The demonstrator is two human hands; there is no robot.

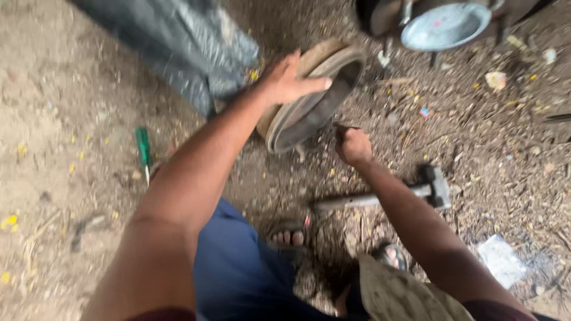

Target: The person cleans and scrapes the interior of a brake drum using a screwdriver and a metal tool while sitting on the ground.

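Left hand (288, 80) is spread flat on the rim of the drum (312, 98), which stands tilted on edge on the dirt ground (71, 89), while the right hand (353, 145) is fisted tight around some small tool I can't make out, just below the rim. With only a flat palm steadying it, I'd guess the drum could roll or tip toward the sandalled toes (289, 236); the hammer (380, 196) lies just behind.
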